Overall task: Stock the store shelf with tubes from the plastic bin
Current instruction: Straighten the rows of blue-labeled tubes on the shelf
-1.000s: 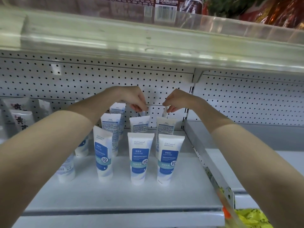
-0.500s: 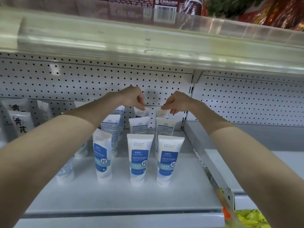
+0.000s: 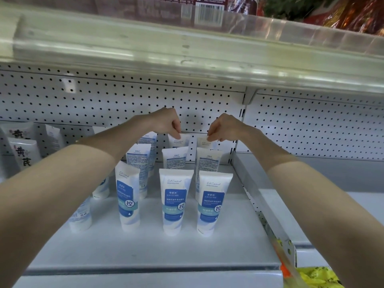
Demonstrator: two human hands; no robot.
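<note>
Several white tubes with blue labels stand cap-down in rows on the white shelf [image 3: 145, 252]. At the back of the middle row, my left hand [image 3: 166, 121] pinches the top edge of a white tube [image 3: 178, 141] near the pegboard. My right hand [image 3: 223, 127] pinches the top of the back tube [image 3: 204, 143] in the right row. Both tubes stand upright behind the others, their lower parts hidden by the tubes in front. The plastic bin is not in view.
A pegboard back wall [image 3: 104, 100] closes the shelf. The shelf above [image 3: 187, 55] overhangs close over my hands. A metal divider [image 3: 259, 200] borders the shelf on the right. Other white tubes with dark characters [image 3: 22, 154] stand at far left. Yellow packaging [image 3: 311, 277] lies lower right.
Both hands have lifted slightly at the back of the shelf, and the tops of the two back tubes now show beneath my fingers. The front rows have not moved.
</note>
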